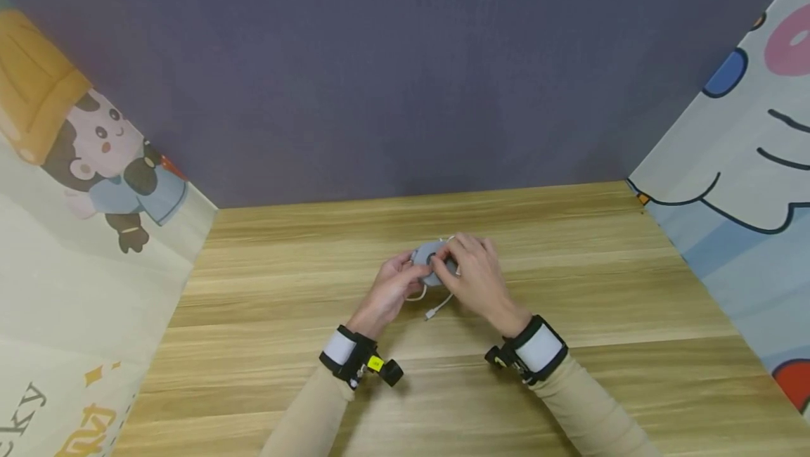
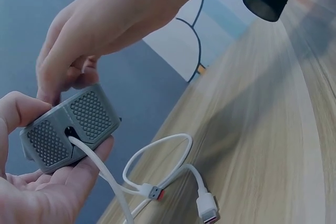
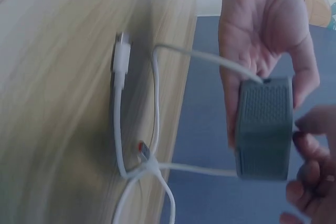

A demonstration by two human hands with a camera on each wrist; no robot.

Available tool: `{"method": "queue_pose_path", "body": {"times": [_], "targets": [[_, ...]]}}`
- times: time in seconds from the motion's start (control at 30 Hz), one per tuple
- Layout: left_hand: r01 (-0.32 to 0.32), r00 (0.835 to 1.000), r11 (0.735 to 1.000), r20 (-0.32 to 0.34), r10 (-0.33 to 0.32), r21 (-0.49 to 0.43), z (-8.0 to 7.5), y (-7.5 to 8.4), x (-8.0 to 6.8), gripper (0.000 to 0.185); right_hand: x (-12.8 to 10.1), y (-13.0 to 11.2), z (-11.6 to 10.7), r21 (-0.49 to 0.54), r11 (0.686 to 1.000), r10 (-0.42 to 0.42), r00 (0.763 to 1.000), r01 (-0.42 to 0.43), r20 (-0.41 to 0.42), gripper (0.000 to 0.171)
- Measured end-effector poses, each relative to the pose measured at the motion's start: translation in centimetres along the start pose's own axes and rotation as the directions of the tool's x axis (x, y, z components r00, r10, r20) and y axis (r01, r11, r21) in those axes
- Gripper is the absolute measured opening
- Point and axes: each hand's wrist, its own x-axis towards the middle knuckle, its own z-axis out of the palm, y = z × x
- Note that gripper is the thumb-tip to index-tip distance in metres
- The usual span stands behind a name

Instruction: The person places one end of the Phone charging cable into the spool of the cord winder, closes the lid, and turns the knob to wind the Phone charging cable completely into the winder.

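Grey plastic box (image 1: 432, 265) with mesh-pattern panels, held above the wooden table (image 1: 633, 316) near its middle, between both hands. Not touching the tabletop, as the wrist views show.

Left hand (image 1: 391, 288): cradles the box from the left and below. In the left wrist view the box (image 2: 71, 126) sits on the curled fingers (image 2: 79, 174), thumb against its left end. Grip is a wrap around the box, fingers close together.

Right hand (image 1: 476, 273): comes in from the right and over the top. Fingertips (image 2: 58, 85) bunched together, pinching at the box's top edge. Right wrist view shows the box (image 3: 263, 127) end-on with those fingertips (image 3: 310, 129) at its right side; exactly what they pinch, can't tell.

White cable (image 1: 436, 308) comes out of a slot in the box's front face and hangs down to the table on the near side. It loops once; loop (image 2: 157, 163) lies just beside the box. Two plugs rest on the wood: a bigger white plug (image 2: 206, 206) and a small plug with a red insert (image 2: 153, 191), close together, the cable crossing itself between them.

Surroundings: dark grey wall (image 1: 405, 70) at the far side, cartoon-print panels left (image 1: 95, 162) and right (image 1: 747, 147) of the table. Both wrists carry black-and-white straps with cameras.
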Motion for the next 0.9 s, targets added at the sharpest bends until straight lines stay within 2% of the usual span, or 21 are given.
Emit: {"method": "queue_pose_path", "body": {"times": [0.13,0.27,0.43,0.67,0.9], "targets": [[-0.003,1.000,1.000,0.009,0.003,0.006,-0.2,0.2,-0.1,0.053,0.2,0.5,-0.5,0.008,0.993,-0.118,0.992,0.118,0.034,0.013],[0.001,0.999,1.000,0.038,-0.001,0.018,-0.4,0.4,-0.2,0.052,0.5,0.9,-1.0,-0.011,0.982,-0.186,0.980,0.187,0.074,0.017],[0.001,0.997,0.999,0.073,-0.004,0.045,-0.7,0.4,-0.2,0.052,0.6,1.3,-1.4,-0.038,0.972,-0.226,0.966,0.232,0.125,0.018],[0.011,0.998,0.999,0.066,-0.014,0.040,-0.6,0.4,-0.2,0.053,0.9,1.6,-2.1,-0.053,0.961,-0.255,0.943,0.272,0.213,0.020],[0.004,0.995,0.998,0.103,-0.011,0.065,-0.6,0.6,-0.3,0.058,1.3,1.6,-2.7,-0.086,0.939,-0.305,0.920,0.334,0.245,0.017]]}}
